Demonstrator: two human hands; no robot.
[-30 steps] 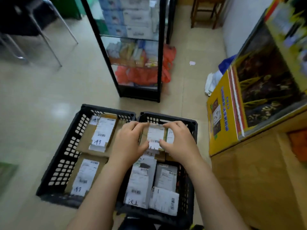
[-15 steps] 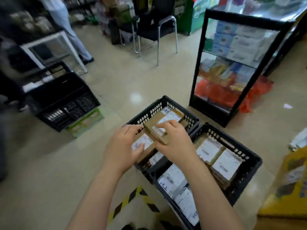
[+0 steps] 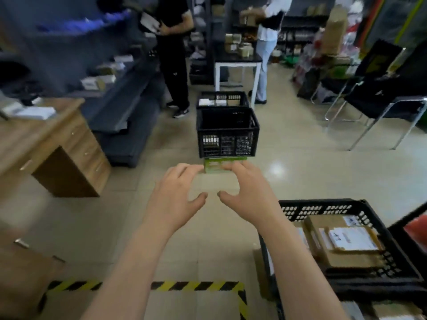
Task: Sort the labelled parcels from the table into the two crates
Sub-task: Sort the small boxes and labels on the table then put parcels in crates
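tiled floor (image 3: 312, 172) lies beneath left hand (image 3: 176, 202) and right hand (image 3: 248, 195), both spread, empty; crate (image 3: 318, 210) of parcels (image 3: 351, 245) at 4 o'clock.

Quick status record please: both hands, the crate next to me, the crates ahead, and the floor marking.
left hand: open, empty, fingers spread above the tiled floor
right hand: open, empty, beside the left, not touching it
near crate: black plastic slatted crate, lower right, holding brown cardboard parcels with white labels
ahead: black plastic front crate on a flat green box; second black crate behind
floor marking: yellow-and-black striped tape
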